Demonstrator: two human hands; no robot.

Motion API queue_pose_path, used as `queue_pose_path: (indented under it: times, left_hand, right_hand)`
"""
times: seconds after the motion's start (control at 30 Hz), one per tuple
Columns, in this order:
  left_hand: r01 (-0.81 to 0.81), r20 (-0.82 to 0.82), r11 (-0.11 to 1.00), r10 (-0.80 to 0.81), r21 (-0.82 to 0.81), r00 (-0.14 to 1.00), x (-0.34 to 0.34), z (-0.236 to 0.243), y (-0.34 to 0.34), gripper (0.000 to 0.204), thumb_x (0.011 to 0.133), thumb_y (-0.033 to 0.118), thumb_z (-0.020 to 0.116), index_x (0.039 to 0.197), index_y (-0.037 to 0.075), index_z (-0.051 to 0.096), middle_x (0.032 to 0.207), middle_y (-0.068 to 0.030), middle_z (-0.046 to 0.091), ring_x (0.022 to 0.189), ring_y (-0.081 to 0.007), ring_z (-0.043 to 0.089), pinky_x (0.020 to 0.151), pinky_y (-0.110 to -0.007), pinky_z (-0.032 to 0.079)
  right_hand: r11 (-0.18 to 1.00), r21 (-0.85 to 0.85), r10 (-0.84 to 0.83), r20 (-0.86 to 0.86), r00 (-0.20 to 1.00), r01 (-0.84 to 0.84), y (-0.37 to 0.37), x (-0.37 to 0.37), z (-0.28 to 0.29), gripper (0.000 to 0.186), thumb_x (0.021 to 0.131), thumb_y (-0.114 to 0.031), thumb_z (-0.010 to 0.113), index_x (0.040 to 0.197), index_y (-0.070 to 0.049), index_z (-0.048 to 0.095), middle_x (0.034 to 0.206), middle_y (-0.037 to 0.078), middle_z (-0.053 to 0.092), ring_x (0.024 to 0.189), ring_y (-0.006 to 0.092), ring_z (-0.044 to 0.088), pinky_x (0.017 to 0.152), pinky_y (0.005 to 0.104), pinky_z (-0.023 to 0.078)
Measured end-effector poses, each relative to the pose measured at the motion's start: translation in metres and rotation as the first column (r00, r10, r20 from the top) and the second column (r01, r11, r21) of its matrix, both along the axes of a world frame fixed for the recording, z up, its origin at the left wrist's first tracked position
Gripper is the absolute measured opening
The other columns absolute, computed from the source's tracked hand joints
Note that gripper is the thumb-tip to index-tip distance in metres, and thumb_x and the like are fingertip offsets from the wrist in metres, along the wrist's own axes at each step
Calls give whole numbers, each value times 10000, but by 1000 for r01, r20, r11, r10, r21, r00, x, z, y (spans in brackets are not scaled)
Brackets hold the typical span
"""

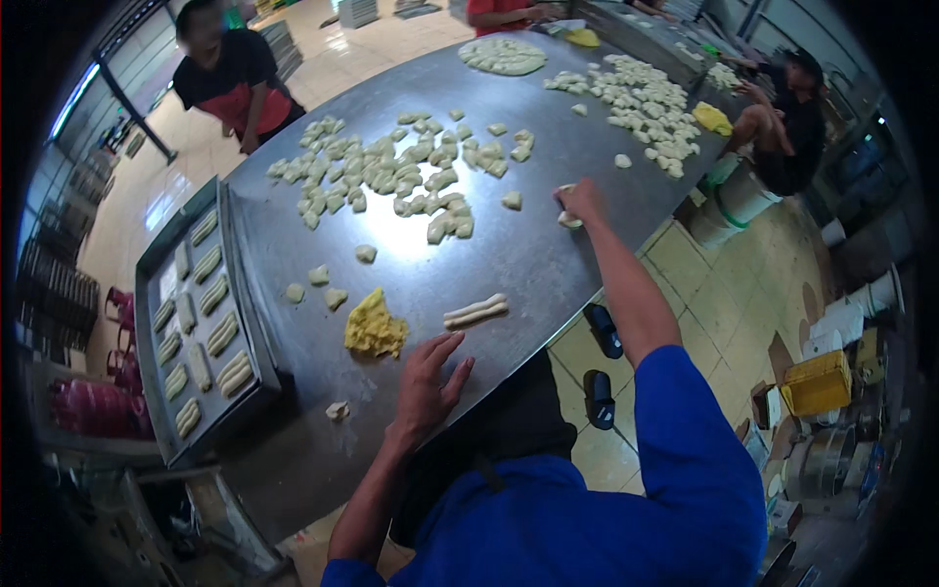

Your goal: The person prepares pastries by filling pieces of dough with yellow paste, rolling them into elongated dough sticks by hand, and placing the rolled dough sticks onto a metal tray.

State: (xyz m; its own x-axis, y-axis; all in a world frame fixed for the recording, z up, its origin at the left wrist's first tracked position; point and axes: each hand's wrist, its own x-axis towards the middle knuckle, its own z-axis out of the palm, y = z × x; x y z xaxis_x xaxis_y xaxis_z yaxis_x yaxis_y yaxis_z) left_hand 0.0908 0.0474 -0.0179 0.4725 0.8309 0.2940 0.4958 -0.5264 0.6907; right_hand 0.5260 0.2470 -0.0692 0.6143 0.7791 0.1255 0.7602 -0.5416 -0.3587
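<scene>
My left hand (430, 383) hovers at the near table edge with its fingers apart, holding nothing. Just beyond its fingertips lies a shaped piece of dough (476, 311), made of two pale strips side by side. A crumbly yellow lump (376, 326) rests to its left. Farther out, my right arm reaches across the table, and my right hand (585, 202) is closed on a piece of dough (569, 221) that shows beside the fingers. Part of that piece is hidden under the hand. A single dough piece (512, 201) lies to the left of it.
A metal tray (256, 333) with rows of shaped dough stands at the left. Many cut dough pieces (386, 168) cover the middle, with another heap (646, 103) and a flat dough slab (502, 56) beyond. Several people, including one person (230, 73) at far left, surround the table.
</scene>
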Motion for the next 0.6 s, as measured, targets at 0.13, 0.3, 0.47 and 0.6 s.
queue_pose_path:
  times: [0.13,0.3,0.47,0.6]
  left_hand:
    - [-15,316,909,160,-417,935,-22,1,0,435,953,162,730,1352,26,622,1273,-136,680,1122,-238,666,970,-345,527]
    - [32,518,690,511,-723,686,-34,-6,11,366,1018,150,655,1331,-34,615,1229,-102,687,1043,-148,670,928,-280,546]
    - [70,512,668,494,-741,703,-34,-18,-5,245,997,135,687,1192,-14,694,1083,-70,729,959,-135,687,874,-287,573]
    - [138,570,635,551,-760,609,-40,-24,-29,212,985,92,687,1177,5,701,1177,-89,702,1027,-157,676,896,-326,574]
  right_hand:
    - [921,277,296,-36,955,-275,13,-36,9,354,896,-323,720,1085,-24,721,1073,211,705,957,394,685,859,476,536]
    - [525,349,817,-463,344,-776,-117,-222,45,366,918,-160,749,1253,-40,665,1019,73,666,894,149,627,825,312,516]
    - [644,485,642,-763,75,-592,-203,-276,69,393,908,-165,768,1260,-25,663,1040,75,618,969,180,639,825,342,532]
    - [771,248,397,-907,139,-586,-217,-281,50,353,963,-141,709,1299,-53,649,1003,15,664,807,108,654,693,246,538]
